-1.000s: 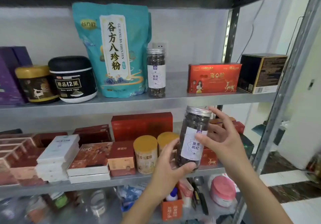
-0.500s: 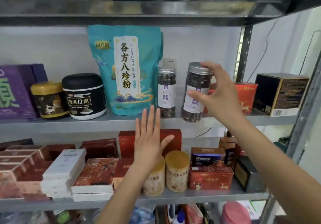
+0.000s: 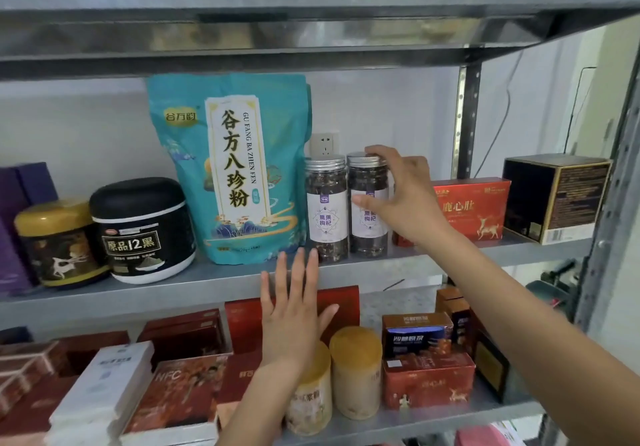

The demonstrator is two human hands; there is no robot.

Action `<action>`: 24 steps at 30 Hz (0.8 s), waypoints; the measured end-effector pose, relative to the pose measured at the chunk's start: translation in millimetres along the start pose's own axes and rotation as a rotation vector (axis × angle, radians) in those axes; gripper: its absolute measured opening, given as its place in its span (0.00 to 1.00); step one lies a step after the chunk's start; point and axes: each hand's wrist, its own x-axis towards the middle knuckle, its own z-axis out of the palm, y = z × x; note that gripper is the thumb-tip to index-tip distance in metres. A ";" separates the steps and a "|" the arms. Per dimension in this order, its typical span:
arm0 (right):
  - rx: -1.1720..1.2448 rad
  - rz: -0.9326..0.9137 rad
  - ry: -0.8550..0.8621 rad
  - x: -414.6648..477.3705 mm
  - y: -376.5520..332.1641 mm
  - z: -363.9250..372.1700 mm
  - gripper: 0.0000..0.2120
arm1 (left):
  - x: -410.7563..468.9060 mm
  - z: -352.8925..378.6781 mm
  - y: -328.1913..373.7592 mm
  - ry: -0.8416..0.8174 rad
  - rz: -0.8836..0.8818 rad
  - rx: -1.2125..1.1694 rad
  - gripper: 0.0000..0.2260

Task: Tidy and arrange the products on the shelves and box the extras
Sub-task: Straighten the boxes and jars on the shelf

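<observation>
Right of the pouch (image 3: 232, 168) stand two jars of dark dried berries with silver lids: the first jar (image 3: 326, 210) just beside it, the second jar (image 3: 367, 227) close against the first. The right hand (image 3: 405, 199) grasps the second jar, fingers over the lid, thumb on the label; its base seems to sit on the shelf (image 3: 221, 283), though it is blurred there. The left hand (image 3: 294, 321) is released, fingers straight, below the pouch before the shelf edge. Left of the pouch sit a black tub (image 3: 143, 231) and a gold jar (image 3: 57, 241); far right, a red box (image 3: 478, 210) and black box (image 3: 557, 196). Bare shelf runs in front of the pouch.
</observation>
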 end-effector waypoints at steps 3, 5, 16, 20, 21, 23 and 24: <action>-0.071 0.006 0.015 1.8 0.1 -2.0 0.33 | -0.2 0.8 -0.3 0.008 0.009 -0.003 0.47; -0.082 0.006 -0.007 1.4 2.1 -2.3 0.35 | -0.3 0.6 -0.1 -0.003 0.005 0.002 0.47; -0.502 0.080 -0.035 -3.2 61.7 -50.9 0.37 | -0.7 2.8 -0.2 0.029 0.011 0.004 0.47; -0.605 0.108 -0.252 -8.4 78.3 -57.8 0.34 | -0.2 2.6 0.1 0.026 0.006 -0.010 0.47; -0.581 0.089 -0.244 -9.8 80.6 -60.0 0.34 | -0.3 2.0 0.3 0.022 0.006 -0.014 0.47; -0.554 0.069 -0.225 -10.6 84.5 -68.4 0.34 | -0.4 0.4 1.1 0.014 0.009 -0.018 0.47; -0.560 0.071 -0.229 -10.6 85.9 -73.1 0.34 | -0.4 -0.3 1.4 0.009 0.011 -0.021 0.47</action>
